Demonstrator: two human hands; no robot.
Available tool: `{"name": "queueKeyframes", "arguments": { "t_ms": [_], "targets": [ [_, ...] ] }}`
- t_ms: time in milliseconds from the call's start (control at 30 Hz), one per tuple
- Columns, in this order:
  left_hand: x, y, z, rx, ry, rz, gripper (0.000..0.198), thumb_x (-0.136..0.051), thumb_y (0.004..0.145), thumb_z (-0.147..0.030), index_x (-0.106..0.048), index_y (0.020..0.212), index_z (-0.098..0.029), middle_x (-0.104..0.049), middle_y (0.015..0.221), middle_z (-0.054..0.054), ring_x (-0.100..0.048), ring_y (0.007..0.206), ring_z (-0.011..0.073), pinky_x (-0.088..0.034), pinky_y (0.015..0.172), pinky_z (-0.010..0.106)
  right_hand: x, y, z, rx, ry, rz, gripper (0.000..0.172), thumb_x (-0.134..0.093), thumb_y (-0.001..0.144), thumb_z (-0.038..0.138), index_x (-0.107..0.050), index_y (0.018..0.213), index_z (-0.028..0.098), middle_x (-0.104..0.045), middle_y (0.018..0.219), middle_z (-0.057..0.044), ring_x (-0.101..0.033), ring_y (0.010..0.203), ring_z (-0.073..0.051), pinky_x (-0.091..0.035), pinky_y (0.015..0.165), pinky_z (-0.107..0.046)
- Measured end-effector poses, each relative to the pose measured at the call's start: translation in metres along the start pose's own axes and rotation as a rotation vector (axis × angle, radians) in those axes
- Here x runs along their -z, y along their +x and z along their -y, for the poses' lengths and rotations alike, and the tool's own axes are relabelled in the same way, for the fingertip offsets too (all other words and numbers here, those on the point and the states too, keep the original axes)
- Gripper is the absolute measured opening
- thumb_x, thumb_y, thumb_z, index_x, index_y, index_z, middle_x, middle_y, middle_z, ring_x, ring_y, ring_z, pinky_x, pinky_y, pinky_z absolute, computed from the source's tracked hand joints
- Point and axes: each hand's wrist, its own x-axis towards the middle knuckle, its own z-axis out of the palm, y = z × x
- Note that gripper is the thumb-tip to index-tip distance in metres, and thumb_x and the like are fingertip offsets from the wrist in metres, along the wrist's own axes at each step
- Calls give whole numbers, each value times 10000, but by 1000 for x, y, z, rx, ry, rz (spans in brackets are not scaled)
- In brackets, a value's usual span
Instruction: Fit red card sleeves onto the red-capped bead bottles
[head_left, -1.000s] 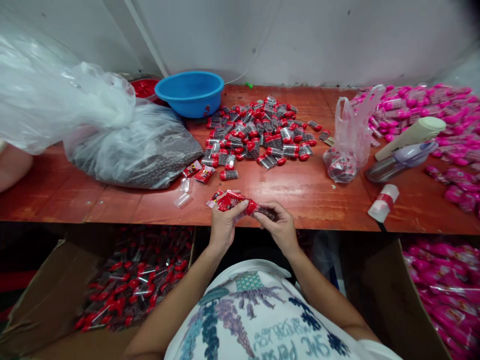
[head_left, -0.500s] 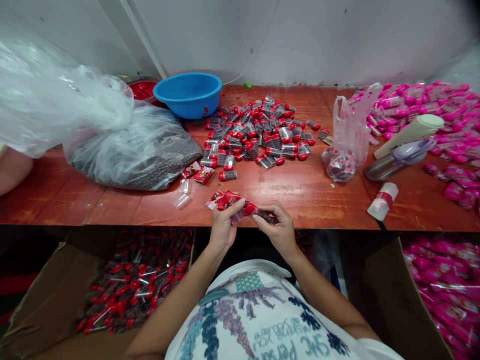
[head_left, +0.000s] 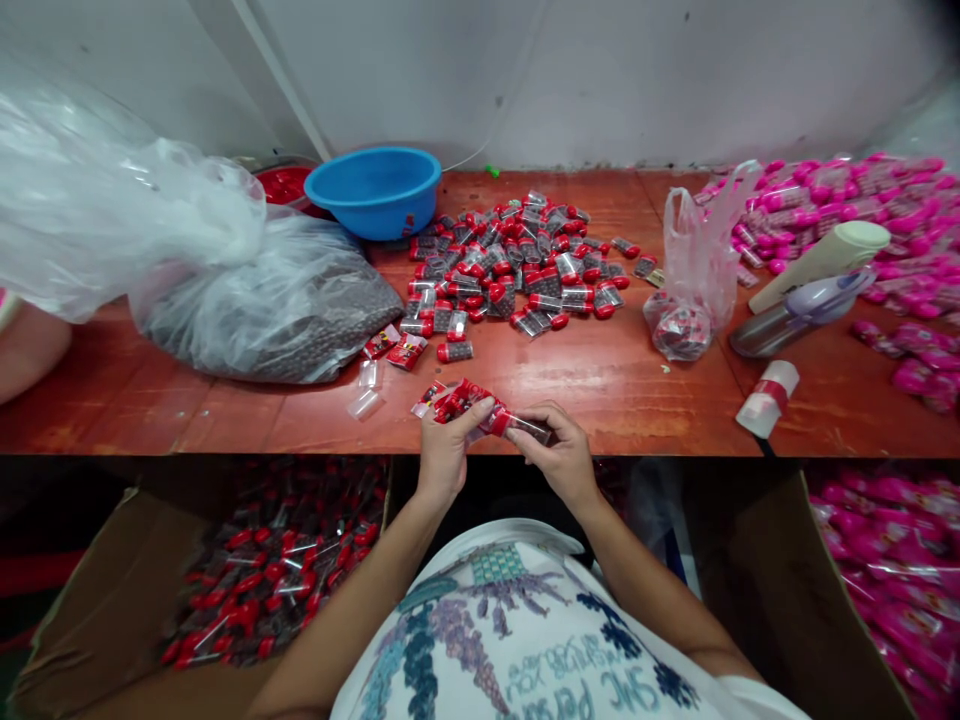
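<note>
Near the table's front edge, my left hand (head_left: pixel 444 455) is closed on red printed wrappers (head_left: pixel 459 398), its thumb pressed on top of them. My right hand (head_left: pixel 561 455) grips a small clear tube (head_left: pixel 531 428) with dark contents and a red cap. The tube's red end meets the wrappers between my two hands. How far it sits inside a wrapper I cannot tell. Just beyond my left hand lie more red wrappers (head_left: pixel 406 350), and two clear empty tubes (head_left: pixel 366 403) rest to their left. A heap of red-capped tubes (head_left: pixel 517 262) spreads across the table behind.
A plastic sack (head_left: pixel 277 300) of dark beads and a blue basin (head_left: pixel 375 190) stand at left. On the right are a knotted bag (head_left: pixel 690 290), a bottle (head_left: pixel 787 318), a paper roll (head_left: pixel 769 400) and pink pieces (head_left: pixel 832 215). Cardboard boxes (head_left: pixel 90 610) sit below the table.
The tube between my hands has turned slightly, showing more of its clear body. The wrappers in my left hand have shifted a little. The rest of the table looks the same.
</note>
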Motion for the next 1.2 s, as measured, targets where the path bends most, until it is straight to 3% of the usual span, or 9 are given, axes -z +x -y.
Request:
{"name": "queueKeyframes", "arguments": {
  "t_ms": [167,433,700,900,1067,1200],
  "targets": [
    [4,-1,0,39,34,44,287,-796,613,-208,-671,866,-157,-671,743,-13,-634,655,130,-539,633,264,2,2,-2,-172,173,-14,215,-712,746,321,-657,922,211,-604,766,18,-487,518,-81,-426,392,-179],
    [10,-5,-4,64,95,140,484,-806,602,-215,-642,1054,-172,-714,883,41,-678,771,182,-542,724,297,2,3,-7,-201,264,-19,262,-725,734,316,-669,969,212,-656,801,1,-592,664,-127,-507,501,-205],
    [11,-6,-2,44,123,129,559,-836,519,-122,-636,1039,-177,-708,802,3,-668,701,149,-528,733,272,-4,-2,-7,-144,197,-64,248,-726,739,308,-694,974,234,-668,905,-17,-631,807,-160,-533,608,-241],
    [11,-4,1,116,40,169,329,-819,550,-119,-676,845,-148,-719,788,22,-673,714,162,-537,732,279,-7,1,-8,-266,378,-91,267,-745,707,306,-705,957,222,-702,811,5,-649,708,-145,-522,558,-234],
    [14,-2,4,144,24,166,368,-827,537,-117,-673,869,-157,-723,813,19,-673,724,161,-540,721,277,-9,3,-11,-396,469,-101,293,-758,679,334,-710,936,201,-711,841,-13,-663,708,-164,-526,544,-250],
    [14,-4,7,131,30,128,374,-830,540,-133,-666,875,-157,-719,819,24,-672,731,163,-539,723,286,-15,-2,-13,-261,358,-170,263,-727,727,326,-706,964,213,-692,865,-18,-652,747,-164,-545,638,-290]
  ]
}}
